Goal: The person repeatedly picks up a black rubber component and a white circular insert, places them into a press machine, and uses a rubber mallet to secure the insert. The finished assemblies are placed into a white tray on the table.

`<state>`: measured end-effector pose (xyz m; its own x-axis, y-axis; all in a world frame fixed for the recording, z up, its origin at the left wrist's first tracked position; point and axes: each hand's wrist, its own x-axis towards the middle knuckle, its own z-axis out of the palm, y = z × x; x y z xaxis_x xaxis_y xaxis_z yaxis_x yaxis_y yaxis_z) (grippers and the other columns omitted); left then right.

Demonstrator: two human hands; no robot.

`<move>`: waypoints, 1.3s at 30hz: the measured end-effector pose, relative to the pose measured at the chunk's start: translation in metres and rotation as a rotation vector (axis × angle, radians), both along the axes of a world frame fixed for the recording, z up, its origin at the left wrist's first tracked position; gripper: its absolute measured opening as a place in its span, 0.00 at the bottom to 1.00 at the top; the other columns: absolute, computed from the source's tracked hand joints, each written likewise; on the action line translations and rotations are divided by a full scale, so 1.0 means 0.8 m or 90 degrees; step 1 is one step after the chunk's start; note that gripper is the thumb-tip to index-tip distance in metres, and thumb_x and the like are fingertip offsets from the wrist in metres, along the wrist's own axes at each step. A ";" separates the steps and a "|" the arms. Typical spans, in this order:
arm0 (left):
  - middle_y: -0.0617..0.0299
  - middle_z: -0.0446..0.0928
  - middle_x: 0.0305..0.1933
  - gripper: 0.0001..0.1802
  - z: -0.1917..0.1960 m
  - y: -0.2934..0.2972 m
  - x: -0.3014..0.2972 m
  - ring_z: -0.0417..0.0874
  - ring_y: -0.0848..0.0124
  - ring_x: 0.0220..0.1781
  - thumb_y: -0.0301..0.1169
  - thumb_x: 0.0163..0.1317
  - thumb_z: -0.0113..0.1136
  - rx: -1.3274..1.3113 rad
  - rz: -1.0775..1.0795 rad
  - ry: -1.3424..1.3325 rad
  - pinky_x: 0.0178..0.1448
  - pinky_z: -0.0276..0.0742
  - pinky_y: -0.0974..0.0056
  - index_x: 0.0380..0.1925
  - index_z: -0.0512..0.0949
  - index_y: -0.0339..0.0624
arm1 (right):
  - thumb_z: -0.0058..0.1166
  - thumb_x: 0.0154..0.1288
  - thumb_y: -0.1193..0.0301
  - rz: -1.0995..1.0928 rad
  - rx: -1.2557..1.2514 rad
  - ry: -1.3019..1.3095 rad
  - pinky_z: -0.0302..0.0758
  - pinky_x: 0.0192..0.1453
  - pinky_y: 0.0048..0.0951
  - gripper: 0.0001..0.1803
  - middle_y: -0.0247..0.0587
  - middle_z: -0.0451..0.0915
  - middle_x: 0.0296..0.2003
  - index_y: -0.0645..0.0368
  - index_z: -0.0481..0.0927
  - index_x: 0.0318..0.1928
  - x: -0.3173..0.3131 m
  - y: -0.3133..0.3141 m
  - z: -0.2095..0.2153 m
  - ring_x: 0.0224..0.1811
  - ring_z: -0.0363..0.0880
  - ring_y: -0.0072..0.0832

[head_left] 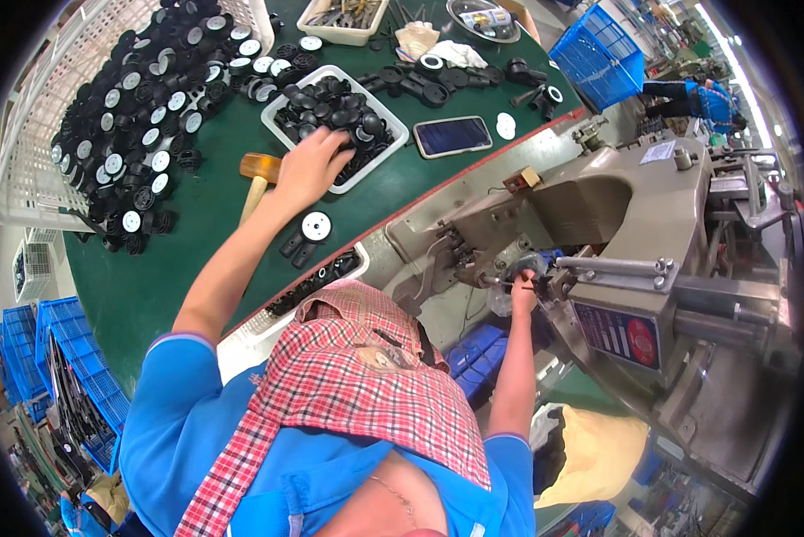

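Note:
My left hand [311, 172] reaches over the near-left side of a white plastic tray [271, 120] heaped with small black domed caps [342, 107]. Its fingers are bent but apart, the tips at the caps, and no part shows in its grasp. To the right, my right hand [524, 288] is at the working head of a large grey-brown press-like machine [639, 201]. Those fingers are closed around something small and dark, partly hidden by the machine. Just below the left wrist lies a black caster [314, 228] with a white disc face.
A mallet [260, 167] lies beside my left forearm. Far left, a big white basket [26, 170] spills black wheels over the green table [207, 188]. A phone [453, 137] rests right of the tray. Blue crates [599, 58] stand beyond; another person [711, 103] is far right.

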<state>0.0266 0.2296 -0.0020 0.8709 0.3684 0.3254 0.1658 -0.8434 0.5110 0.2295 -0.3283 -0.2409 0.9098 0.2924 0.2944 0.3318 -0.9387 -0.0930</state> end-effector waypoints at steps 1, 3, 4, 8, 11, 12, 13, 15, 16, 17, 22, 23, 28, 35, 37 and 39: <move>0.56 0.76 0.42 0.14 -0.013 0.010 0.020 0.81 0.54 0.46 0.37 0.64 0.63 0.067 0.029 -0.043 0.45 0.80 0.53 0.48 0.79 0.47 | 0.59 0.67 0.60 0.046 0.172 0.164 0.77 0.48 0.38 0.15 0.40 0.85 0.39 0.54 0.79 0.49 0.009 0.038 0.021 0.43 0.83 0.39; 0.58 0.76 0.44 0.16 -0.035 0.028 0.055 0.80 0.57 0.49 0.33 0.56 0.69 0.156 0.045 -0.029 0.49 0.79 0.55 0.45 0.80 0.48 | 0.61 0.68 0.64 0.050 0.622 0.550 0.76 0.44 0.31 0.12 0.34 0.83 0.37 0.55 0.80 0.48 0.002 0.090 0.090 0.38 0.81 0.28; 0.57 0.76 0.44 0.17 -0.044 0.036 0.065 0.80 0.57 0.50 0.32 0.54 0.70 0.164 0.057 -0.009 0.51 0.79 0.55 0.45 0.80 0.47 | 0.61 0.69 0.65 0.041 0.767 0.673 0.76 0.43 0.27 0.11 0.30 0.82 0.36 0.55 0.81 0.47 -0.013 0.104 0.129 0.36 0.80 0.23; 0.56 0.75 0.44 0.13 -0.044 0.040 0.077 0.79 0.56 0.51 0.31 0.52 0.71 0.112 0.060 0.003 0.53 0.78 0.54 0.38 0.79 0.44 | 0.63 0.68 0.70 0.005 0.835 0.801 0.76 0.43 0.20 0.10 0.28 0.83 0.36 0.56 0.83 0.49 -0.071 0.125 0.229 0.36 0.80 0.16; 0.56 0.76 0.38 0.11 -0.033 0.040 0.060 0.81 0.57 0.43 0.33 0.56 0.70 -0.038 0.060 -0.025 0.47 0.77 0.56 0.35 0.81 0.40 | 0.63 0.68 0.69 -0.010 0.869 0.845 0.75 0.43 0.21 0.10 0.28 0.83 0.35 0.56 0.83 0.48 -0.076 0.118 0.228 0.36 0.80 0.16; 0.57 0.76 0.35 0.12 -0.024 0.039 0.046 0.81 0.60 0.39 0.34 0.57 0.70 -0.094 0.066 -0.017 0.44 0.76 0.58 0.35 0.81 0.39 | 0.63 0.68 0.68 -0.006 0.861 0.806 0.74 0.41 0.21 0.11 0.28 0.83 0.35 0.58 0.83 0.47 -0.083 0.120 0.229 0.37 0.80 0.17; 0.58 0.76 0.32 0.12 -0.009 0.036 0.019 0.80 0.64 0.35 0.35 0.58 0.70 -0.148 0.086 -0.010 0.41 0.76 0.60 0.35 0.81 0.39 | 0.63 0.68 0.69 -0.010 0.795 0.728 0.74 0.41 0.21 0.10 0.29 0.83 0.35 0.58 0.84 0.47 -0.094 0.137 0.244 0.36 0.80 0.18; 0.66 0.75 0.23 0.15 -0.014 0.042 -0.035 0.75 0.77 0.26 0.40 0.63 0.68 -0.353 0.083 0.042 0.32 0.71 0.68 0.34 0.81 0.37 | 0.64 0.68 0.70 -0.021 0.675 0.537 0.75 0.42 0.22 0.08 0.29 0.83 0.33 0.60 0.85 0.44 -0.116 0.158 0.261 0.35 0.81 0.18; 0.68 0.75 0.24 0.15 -0.012 0.034 -0.067 0.74 0.78 0.26 0.40 0.65 0.67 -0.450 0.101 0.083 0.31 0.70 0.70 0.33 0.81 0.38 | 0.64 0.68 0.70 0.034 0.606 0.444 0.76 0.42 0.23 0.08 0.31 0.84 0.32 0.62 0.86 0.43 -0.120 0.163 0.259 0.34 0.81 0.19; 0.69 0.76 0.24 0.15 -0.011 0.020 -0.099 0.74 0.80 0.25 0.41 0.66 0.66 -0.546 0.120 0.123 0.29 0.69 0.72 0.33 0.82 0.38 | 0.64 0.67 0.71 0.089 0.538 0.352 0.76 0.42 0.23 0.08 0.32 0.84 0.32 0.63 0.86 0.42 -0.123 0.168 0.255 0.34 0.81 0.20; 0.68 0.77 0.23 0.16 -0.052 -0.038 -0.147 0.72 0.82 0.23 0.41 0.67 0.65 -0.620 0.260 0.206 0.26 0.66 0.73 0.33 0.83 0.37 | 0.67 0.64 0.68 0.168 0.318 0.179 0.78 0.40 0.26 0.12 0.45 0.87 0.33 0.66 0.87 0.41 -0.122 0.161 0.224 0.33 0.85 0.26; 0.67 0.77 0.23 0.17 -0.052 -0.046 -0.145 0.72 0.81 0.23 0.41 0.67 0.66 -0.584 0.281 0.197 0.27 0.66 0.72 0.33 0.83 0.36 | 0.67 0.64 0.67 0.140 0.300 0.199 0.79 0.40 0.27 0.13 0.45 0.87 0.33 0.66 0.87 0.42 -0.127 0.156 0.224 0.33 0.85 0.26; 0.62 0.76 0.19 0.21 -0.067 -0.063 -0.146 0.72 0.76 0.22 0.43 0.65 0.66 -0.480 0.361 0.139 0.28 0.67 0.63 0.27 0.82 0.32 | 0.67 0.63 0.65 0.134 0.284 0.649 0.79 0.41 0.27 0.16 0.45 0.88 0.34 0.66 0.86 0.44 -0.161 0.181 0.226 0.35 0.86 0.28; 0.57 0.78 0.20 0.22 -0.082 -0.089 -0.142 0.74 0.72 0.23 0.42 0.64 0.65 -0.379 0.427 0.059 0.31 0.71 0.59 0.23 0.80 0.32 | 0.70 0.53 0.69 0.713 0.383 0.430 0.72 0.63 0.42 0.33 0.50 0.78 0.57 0.61 0.74 0.61 -0.202 0.424 0.216 0.59 0.74 0.49; 0.53 0.79 0.21 0.22 -0.080 -0.088 -0.137 0.77 0.70 0.24 0.43 0.64 0.65 -0.397 0.443 0.062 0.32 0.73 0.59 0.24 0.80 0.31 | 0.70 0.51 0.69 0.766 0.396 0.436 0.71 0.63 0.44 0.37 0.49 0.77 0.58 0.60 0.72 0.63 -0.207 0.479 0.203 0.60 0.74 0.48; 0.50 0.80 0.22 0.22 -0.086 -0.087 -0.135 0.80 0.66 0.25 0.43 0.63 0.65 -0.349 0.443 0.074 0.33 0.75 0.57 0.25 0.81 0.30 | 0.73 0.50 0.66 0.748 0.344 0.446 0.71 0.60 0.46 0.38 0.47 0.79 0.56 0.59 0.73 0.62 -0.213 0.506 0.192 0.58 0.76 0.48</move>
